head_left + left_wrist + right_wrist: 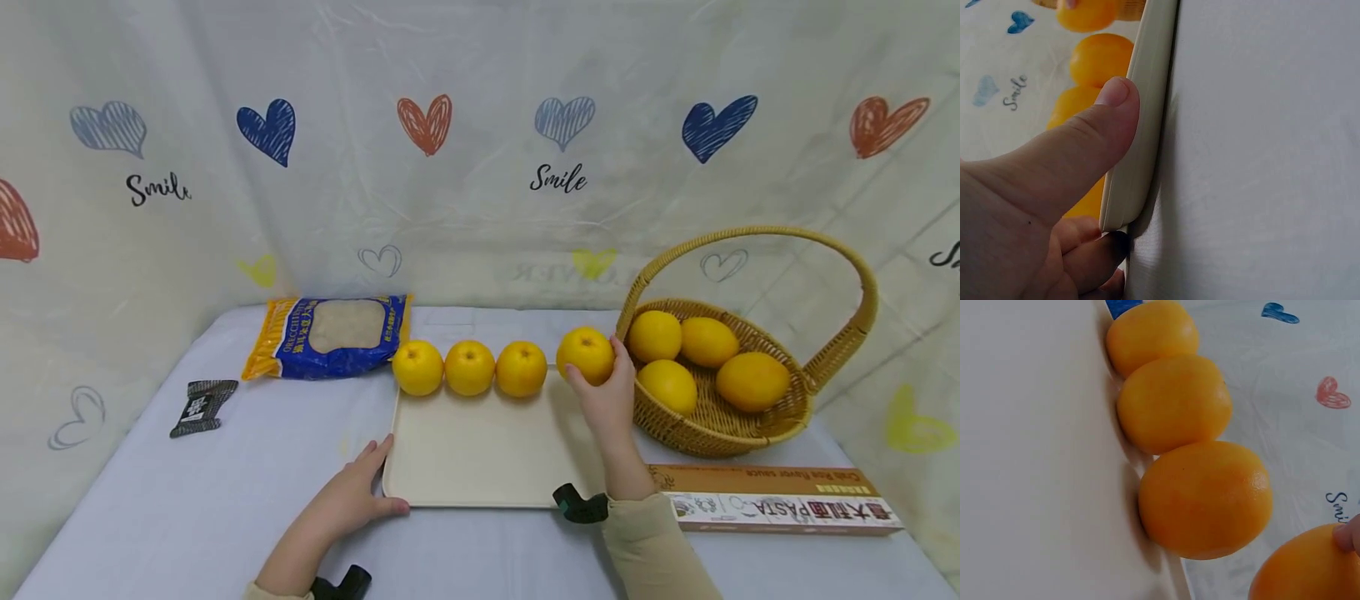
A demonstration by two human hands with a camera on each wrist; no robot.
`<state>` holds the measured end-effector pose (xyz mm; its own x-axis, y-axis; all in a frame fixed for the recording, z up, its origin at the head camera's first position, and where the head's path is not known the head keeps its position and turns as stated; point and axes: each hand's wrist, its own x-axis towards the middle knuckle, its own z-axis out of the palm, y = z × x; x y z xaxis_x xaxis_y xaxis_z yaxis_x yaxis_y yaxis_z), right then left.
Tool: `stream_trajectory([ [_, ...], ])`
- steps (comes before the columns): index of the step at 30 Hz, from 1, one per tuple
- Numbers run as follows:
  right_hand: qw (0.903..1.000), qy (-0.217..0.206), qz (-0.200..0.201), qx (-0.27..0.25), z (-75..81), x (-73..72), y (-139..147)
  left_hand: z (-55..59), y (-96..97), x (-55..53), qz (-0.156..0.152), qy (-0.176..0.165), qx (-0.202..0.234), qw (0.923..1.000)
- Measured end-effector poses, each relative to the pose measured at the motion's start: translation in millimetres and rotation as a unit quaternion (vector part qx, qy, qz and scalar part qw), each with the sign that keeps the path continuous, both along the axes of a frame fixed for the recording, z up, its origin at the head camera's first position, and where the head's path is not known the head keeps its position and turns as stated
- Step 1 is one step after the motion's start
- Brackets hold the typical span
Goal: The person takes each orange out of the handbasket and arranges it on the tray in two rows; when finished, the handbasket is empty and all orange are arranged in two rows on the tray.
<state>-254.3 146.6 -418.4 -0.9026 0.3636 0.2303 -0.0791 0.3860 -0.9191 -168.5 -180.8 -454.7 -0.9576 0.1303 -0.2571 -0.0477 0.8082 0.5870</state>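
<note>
My right hand (611, 396) grips an orange (585, 356) between thumb and fingers, at the back right corner of a cream tray (487, 467). Three more oranges sit side by side along the tray's back edge: a left one (417, 367), a middle one (469, 367) and a right one (521, 369). A gap separates the right one from the held orange, also visible in the right wrist view (1310, 569). My left hand (348, 496) holds the tray's front left corner, thumb against the front rim and fingers along the left side.
A wicker basket (705, 437) with a tall handle stands at the right, holding several yellow fruits. In front of it lies a pasta box (780, 500). A blue and yellow pasta bag (330, 336) lies behind the tray's left corner, and a small black packet (201, 408) farther left.
</note>
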Motion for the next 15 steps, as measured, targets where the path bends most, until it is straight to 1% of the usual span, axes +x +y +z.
stream_trajectory([
  [4, 0.9996, -0.012, -0.017, 0.017, -5.1, 0.5, -4.3, -1.0, 0.1, -0.1, 0.0, -0.001, -0.003, 1.0],
  [7, 0.9991, -0.028, -0.026, 0.017, -7.3, 1.2, -6.9, -1.0, 0.3, -0.3, -0.001, 0.0, -0.003, 1.0],
  [10, 0.9987, -0.045, -0.025, 0.003, -8.7, 1.4, -8.7, -0.7, 0.4, -0.3, -0.001, 0.0, -0.001, 1.0],
  [15, 0.9975, -0.065, -0.008, -0.025, -10.2, 0.8, -10.1, -0.9, 0.2, -0.5, 0.0, 0.0, -0.001, 1.0],
])
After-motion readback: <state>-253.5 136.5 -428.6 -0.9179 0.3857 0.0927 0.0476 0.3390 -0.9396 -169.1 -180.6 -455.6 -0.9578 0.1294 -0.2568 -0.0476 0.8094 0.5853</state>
